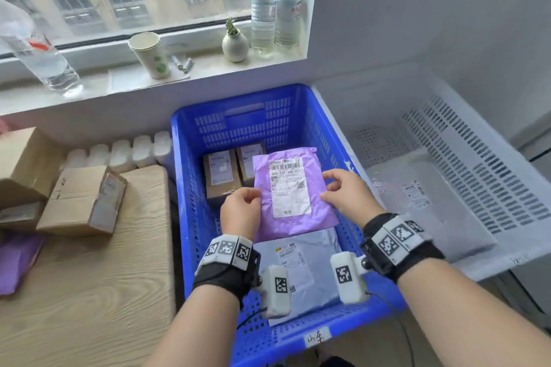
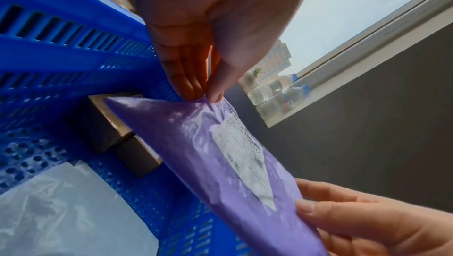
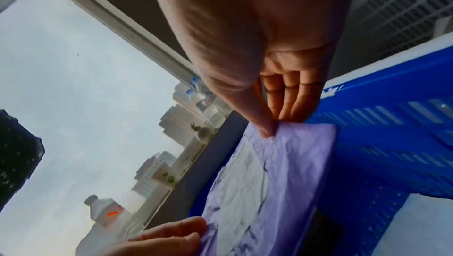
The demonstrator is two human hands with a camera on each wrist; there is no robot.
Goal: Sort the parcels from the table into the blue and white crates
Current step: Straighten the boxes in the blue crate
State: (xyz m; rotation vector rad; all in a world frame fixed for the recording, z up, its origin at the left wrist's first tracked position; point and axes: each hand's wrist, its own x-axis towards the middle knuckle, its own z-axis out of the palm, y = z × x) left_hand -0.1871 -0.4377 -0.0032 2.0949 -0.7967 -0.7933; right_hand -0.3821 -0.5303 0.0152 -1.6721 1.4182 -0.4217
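Note:
A purple parcel bag (image 1: 293, 191) with a white shipping label hangs tilted inside the blue crate (image 1: 190, 188). My left hand (image 1: 241, 211) pinches its left edge (image 2: 203, 93) between thumb and fingers. My right hand (image 1: 346, 194) pinches its right edge (image 3: 269, 130) the same way. Under the bag lie two small brown boxes (image 1: 222, 173) at the crate's far end and a grey mailer (image 1: 298, 265) nearer me. The white crate (image 1: 489, 155) stands to the right and holds a pale grey mailer (image 1: 417, 197).
On the wooden table (image 1: 98, 277) at left lie cardboard boxes (image 1: 83, 199) and another purple bag (image 1: 15, 259). The window sill behind carries water bottles (image 1: 264, 3), a paper cup (image 1: 149, 53) and a small vase (image 1: 235, 45). A white radiator (image 1: 119, 152) stands behind the table.

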